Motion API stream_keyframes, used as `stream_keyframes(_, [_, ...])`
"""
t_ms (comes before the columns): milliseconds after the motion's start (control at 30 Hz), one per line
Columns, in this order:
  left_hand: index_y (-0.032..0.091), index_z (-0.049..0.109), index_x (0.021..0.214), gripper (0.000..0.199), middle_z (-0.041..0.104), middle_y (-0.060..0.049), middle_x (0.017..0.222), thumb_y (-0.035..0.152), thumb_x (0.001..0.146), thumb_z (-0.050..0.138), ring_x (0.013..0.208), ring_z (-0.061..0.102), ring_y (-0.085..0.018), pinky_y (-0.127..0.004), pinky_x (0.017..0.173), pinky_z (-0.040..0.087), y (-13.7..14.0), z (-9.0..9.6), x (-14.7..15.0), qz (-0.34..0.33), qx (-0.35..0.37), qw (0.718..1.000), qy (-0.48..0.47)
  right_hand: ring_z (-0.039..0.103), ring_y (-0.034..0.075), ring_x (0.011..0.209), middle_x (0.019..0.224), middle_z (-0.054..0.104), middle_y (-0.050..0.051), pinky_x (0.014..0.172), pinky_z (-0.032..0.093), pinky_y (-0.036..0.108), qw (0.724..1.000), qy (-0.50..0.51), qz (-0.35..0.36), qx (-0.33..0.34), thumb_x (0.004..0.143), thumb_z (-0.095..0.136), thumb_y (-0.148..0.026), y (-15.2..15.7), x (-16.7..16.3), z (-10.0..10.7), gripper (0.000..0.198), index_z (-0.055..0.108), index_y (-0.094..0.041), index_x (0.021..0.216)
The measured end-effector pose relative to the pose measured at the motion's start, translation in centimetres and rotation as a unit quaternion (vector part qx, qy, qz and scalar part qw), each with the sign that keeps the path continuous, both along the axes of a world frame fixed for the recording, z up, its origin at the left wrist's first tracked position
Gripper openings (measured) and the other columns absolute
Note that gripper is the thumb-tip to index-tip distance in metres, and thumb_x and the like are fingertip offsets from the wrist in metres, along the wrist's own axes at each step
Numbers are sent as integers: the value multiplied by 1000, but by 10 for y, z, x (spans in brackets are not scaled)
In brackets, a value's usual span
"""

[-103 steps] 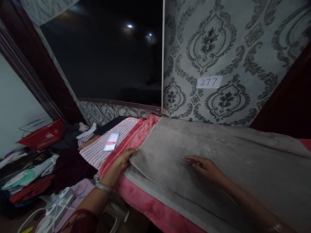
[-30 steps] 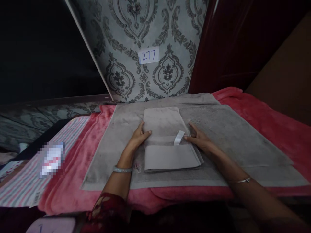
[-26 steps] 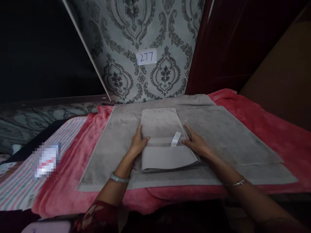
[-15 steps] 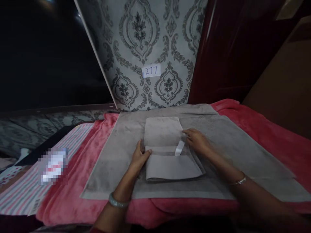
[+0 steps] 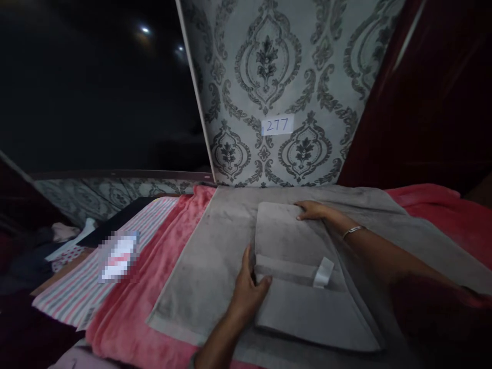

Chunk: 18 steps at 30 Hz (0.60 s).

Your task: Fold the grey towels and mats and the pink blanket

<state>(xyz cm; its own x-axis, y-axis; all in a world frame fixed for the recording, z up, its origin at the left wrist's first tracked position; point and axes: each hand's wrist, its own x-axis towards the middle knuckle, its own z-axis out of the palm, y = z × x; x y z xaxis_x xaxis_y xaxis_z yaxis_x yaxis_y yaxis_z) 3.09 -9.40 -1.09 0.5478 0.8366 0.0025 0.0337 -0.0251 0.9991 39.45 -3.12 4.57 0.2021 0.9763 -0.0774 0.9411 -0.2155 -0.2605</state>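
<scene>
A folded grey towel [image 5: 292,236] with a white label [image 5: 323,272] lies on a larger grey cloth [image 5: 200,261] spread flat. My left hand [image 5: 249,287] is at the folded towel's left edge, its thumb resting on top and its fingers stretched apart from the thumb. At the towel's far right corner is my right hand [image 5: 312,210], with fingers and thumb closed on the far edge. Part of that grip is hidden.
Beneath the grey cloth is a pink plush blanket [image 5: 169,241]. A striped cloth [image 5: 73,292] carrying a blurred patch lies to the left. Behind stand a dark screen [image 5: 96,102] and a patterned wall [image 5: 246,92] with a paper marked 277 [image 5: 277,124].
My right hand has moved from the folded towel's right side to its far edge. My left hand stays by the left edge. The whole view has shifted, with things now further right.
</scene>
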Motion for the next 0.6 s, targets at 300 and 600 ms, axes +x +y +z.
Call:
stream_keyframes(300, [23,19,161,94,30,-8,165,7,77,57,152,28,-22,-42,127,20,-23,13,0,-41,108,988,107,69,30,95,99,75,10,83,53,35,995,86,9,55,73,66,-49,-13,13,-27,34,68,-20,91])
stream_keyframes(600, [28,40,153,77,49,-12,149,4,81,51,138,48,-28,-52,118,39,-34,29,-4,-64,210,972,82,66,36,82,81,69,12,77,52,49,962,80,-101,242,68,66,-46,-43,4,8,19,57,-31,76])
